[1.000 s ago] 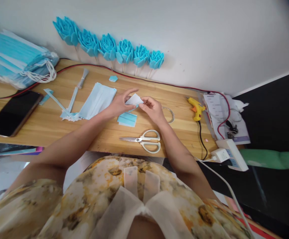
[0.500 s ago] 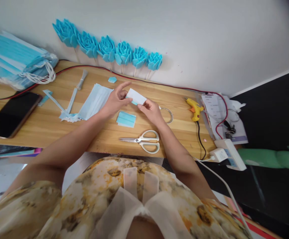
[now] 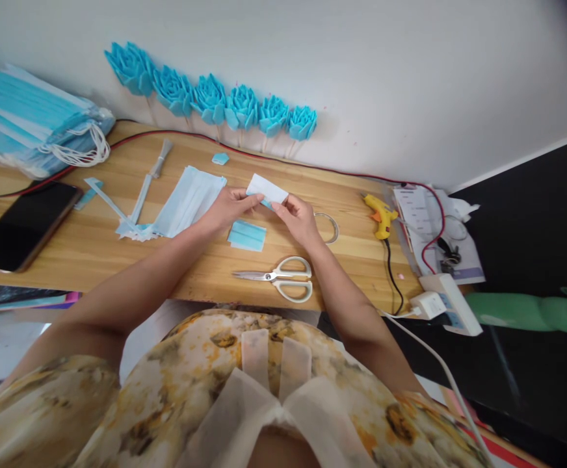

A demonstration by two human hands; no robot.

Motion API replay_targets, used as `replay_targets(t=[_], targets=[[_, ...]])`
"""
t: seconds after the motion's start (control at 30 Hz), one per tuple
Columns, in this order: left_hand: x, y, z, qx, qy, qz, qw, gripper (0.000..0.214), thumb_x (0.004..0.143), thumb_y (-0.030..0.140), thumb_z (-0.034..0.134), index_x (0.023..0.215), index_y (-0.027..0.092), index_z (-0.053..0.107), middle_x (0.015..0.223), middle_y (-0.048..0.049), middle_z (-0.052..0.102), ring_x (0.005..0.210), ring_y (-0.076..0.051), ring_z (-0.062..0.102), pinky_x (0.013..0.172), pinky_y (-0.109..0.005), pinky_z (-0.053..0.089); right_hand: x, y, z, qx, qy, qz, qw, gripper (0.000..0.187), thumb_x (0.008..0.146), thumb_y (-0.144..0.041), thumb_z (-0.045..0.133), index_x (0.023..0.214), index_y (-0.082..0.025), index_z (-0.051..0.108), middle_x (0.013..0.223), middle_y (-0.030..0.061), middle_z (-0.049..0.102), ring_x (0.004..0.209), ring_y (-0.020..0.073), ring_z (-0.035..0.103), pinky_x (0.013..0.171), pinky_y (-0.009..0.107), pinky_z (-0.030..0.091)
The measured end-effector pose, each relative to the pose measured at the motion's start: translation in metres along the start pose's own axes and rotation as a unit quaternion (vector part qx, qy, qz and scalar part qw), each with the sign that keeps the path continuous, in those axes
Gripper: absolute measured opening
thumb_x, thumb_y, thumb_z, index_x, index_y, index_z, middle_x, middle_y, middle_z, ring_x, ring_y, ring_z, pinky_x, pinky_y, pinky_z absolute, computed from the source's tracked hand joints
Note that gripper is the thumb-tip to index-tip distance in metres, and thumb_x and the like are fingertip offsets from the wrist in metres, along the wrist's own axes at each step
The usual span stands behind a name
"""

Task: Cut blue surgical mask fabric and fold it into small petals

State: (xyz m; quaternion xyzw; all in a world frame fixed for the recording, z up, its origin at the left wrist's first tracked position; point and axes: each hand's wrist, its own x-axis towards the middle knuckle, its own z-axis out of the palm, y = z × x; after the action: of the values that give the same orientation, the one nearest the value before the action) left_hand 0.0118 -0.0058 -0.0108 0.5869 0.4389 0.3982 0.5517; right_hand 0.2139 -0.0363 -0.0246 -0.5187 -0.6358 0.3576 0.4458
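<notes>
Between my two hands is a small cut piece of mask fabric [image 3: 270,187], white with a blue strip along its near edge. My left hand [image 3: 232,207] pinches its left end, thumb on top. The right end is gripped by my right hand [image 3: 297,216], also with the thumb on top. Just below lies a blue pleated cut piece [image 3: 247,235] on the wooden table. Scissors [image 3: 276,277] with white handles rest nearer to me, blades pointing left. A roll of tape [image 3: 329,227] sits right of my right hand, partly hidden by it. An opened-out mask sheet [image 3: 190,198] lies left of my left hand.
Several blue fabric flowers [image 3: 210,99] on sticks lean along the wall. At left are stacked masks [image 3: 30,107] and a phone [image 3: 25,224]. At right are a yellow glue gun [image 3: 381,214], papers [image 3: 415,218] and a power strip [image 3: 452,303]. A red-black cable [image 3: 332,170] runs along the back.
My left index finger, raised before, has come down, and the left hand now pinches the fabric's left end. The right hand keeps its hold.
</notes>
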Motion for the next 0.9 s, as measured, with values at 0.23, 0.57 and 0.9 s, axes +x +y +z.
replay_targets(t=[0.23,0.57,0.9], targets=[[-0.0016,0.0041,0.0031,-0.004,-0.032,-0.030,0.999,0.051,0.068,0.065,0.080,0.069,0.014,0.072,0.068,-0.0049,0.070,0.066,-0.014,0.060,0.066,-0.027,0.049,-0.0003,-0.0059,-0.0051,-0.049,0.009,-0.015,0.999,0.048,0.092,-0.064,0.057,0.071,-0.021,0.060,0.065,-0.0023,0.055,0.064,0.0130,0.048,0.063,0.029,0.035],[-0.0009,0.0059,0.0014,-0.030,-0.041,-0.012,0.999,0.067,0.066,0.081,0.075,0.070,0.014,0.070,0.069,-0.0039,0.066,0.066,-0.014,0.056,0.066,-0.027,0.046,-0.0005,-0.0035,-0.0033,-0.056,0.026,-0.017,0.998,0.047,0.092,-0.062,0.057,0.069,-0.021,0.059,0.064,-0.0022,0.052,0.064,0.0130,0.045,0.062,0.029,0.034],[-0.0008,0.0038,0.0002,-0.024,-0.026,-0.009,0.999,0.055,0.072,0.071,0.074,0.070,0.016,0.069,0.066,-0.0030,0.065,0.066,-0.015,0.056,0.067,-0.028,0.045,-0.0001,-0.0074,-0.0046,-0.039,0.040,-0.007,0.998,0.044,0.090,-0.058,0.057,0.066,-0.021,0.058,0.062,-0.0015,0.052,0.062,0.0138,0.046,0.062,0.029,0.034]])
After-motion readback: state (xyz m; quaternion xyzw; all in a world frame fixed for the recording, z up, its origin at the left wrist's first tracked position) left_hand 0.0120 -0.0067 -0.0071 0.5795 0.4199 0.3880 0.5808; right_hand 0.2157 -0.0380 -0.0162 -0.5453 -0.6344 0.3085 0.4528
